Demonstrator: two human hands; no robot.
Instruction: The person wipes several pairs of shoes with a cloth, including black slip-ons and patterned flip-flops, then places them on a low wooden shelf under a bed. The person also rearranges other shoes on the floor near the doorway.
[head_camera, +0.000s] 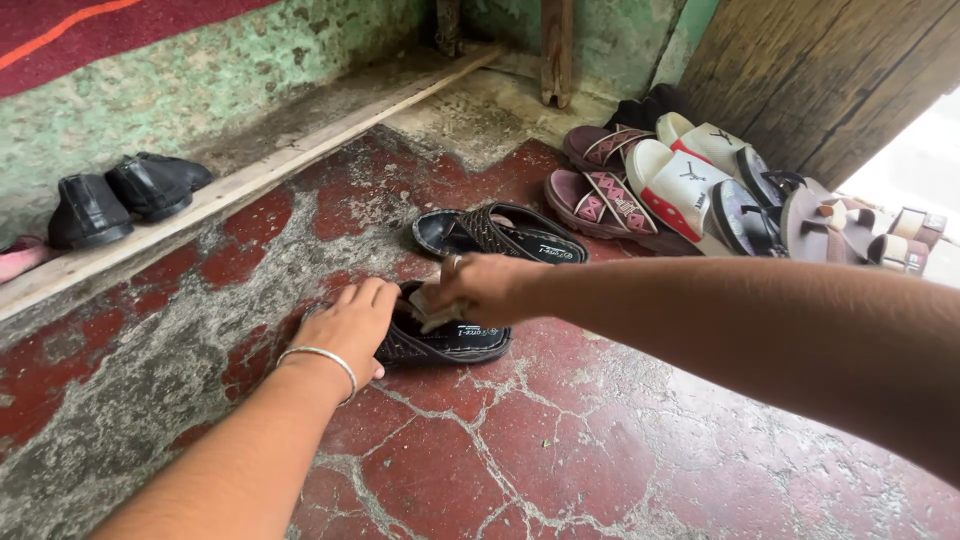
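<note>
A black woven sandal (462, 343) lies on the cracked red floor in the middle of the head view. My left hand (349, 323), with a silver bangle on the wrist, rests on its near end and holds it down. My right hand (482, 288) is closed around a small pale cloth or wad (432, 309) pressed onto the sandal's upper. The matching black sandal (500, 234) lies just behind, apart from both hands.
A row of sandals and slippers, pink (600, 200), white with red (680, 185) and brown (835, 225), lines the right by a wooden door (810, 70). Two black shoes (125, 195) stand on a wooden ledge (250, 180) along the green wall at left.
</note>
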